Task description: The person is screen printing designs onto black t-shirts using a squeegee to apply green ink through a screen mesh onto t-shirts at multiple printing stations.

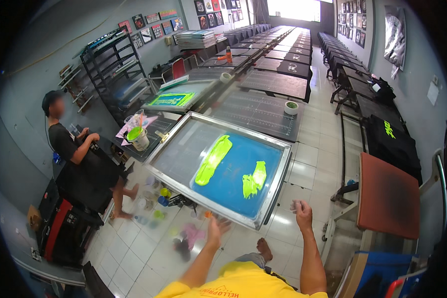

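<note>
A screen printing frame (203,204) with a metal rim lies tilted across the near end of the long table row. Its mesh is blue on the right part and greyish on the left. Two thick smears of neon yellow-green ink (213,160) sit on the mesh. Just below the frame's near edge is my left hand (216,230), its fingers spread and nothing visible in them. My right hand (303,213) hovers off the frame's near right corner, fingers loosely bent and apart, apparently holding nothing.
A tub of green ink (138,138) stands left of the frame. Behind it lies another inked screen (172,99). Tape rolls (291,108) rest on the dark printing boards (256,116). A brown padded press board (388,196) is at right. A co-worker (74,144) stands at left; ink pots (163,200) cover the floor nearby.
</note>
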Available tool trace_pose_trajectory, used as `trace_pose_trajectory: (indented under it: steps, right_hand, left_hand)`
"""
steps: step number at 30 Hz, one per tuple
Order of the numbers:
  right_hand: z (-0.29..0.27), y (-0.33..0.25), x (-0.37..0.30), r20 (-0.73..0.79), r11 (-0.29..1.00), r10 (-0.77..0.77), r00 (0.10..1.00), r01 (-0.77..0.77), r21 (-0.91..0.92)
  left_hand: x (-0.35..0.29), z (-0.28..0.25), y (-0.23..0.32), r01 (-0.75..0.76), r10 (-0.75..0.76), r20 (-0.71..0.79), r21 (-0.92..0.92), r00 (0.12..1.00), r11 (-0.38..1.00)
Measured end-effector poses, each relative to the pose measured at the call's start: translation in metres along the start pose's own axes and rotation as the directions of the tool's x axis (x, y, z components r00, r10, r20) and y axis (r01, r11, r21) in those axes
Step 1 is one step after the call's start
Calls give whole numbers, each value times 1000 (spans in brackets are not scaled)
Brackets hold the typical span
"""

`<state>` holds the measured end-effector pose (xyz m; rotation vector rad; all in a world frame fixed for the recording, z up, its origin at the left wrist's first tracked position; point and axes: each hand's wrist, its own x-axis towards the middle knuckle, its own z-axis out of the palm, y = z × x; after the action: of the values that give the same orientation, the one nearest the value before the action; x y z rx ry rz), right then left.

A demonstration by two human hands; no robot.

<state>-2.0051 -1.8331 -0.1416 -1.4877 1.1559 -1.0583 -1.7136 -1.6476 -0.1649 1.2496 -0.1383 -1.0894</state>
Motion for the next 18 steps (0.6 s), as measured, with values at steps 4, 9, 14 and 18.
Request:
trace_pose_trajectory:
  steps: [4, 9, 14, 18]
  right_hand:
    - [-1, -23, 78, 110, 994, -109, 988, 111, -17]
    - [-1, -49, 178, 225, 959, -215, 950, 248, -134]
    - [14, -51, 247, 310, 930, -228, 923, 300, -211]
    - [38, -44, 299, 376, 788, -384, 844, 511, -343]
  left_hand:
    - [2, 26, -17, -52, 45, -104, -68, 994, 996]
    - [13, 48, -30, -144, 95, -303, -145, 948, 979]
    - [11, 64, -28, -218, 160, -448, -81, 880, 973]
    - [6, 91, -18, -258, 198, -560, -30, 804, 966]
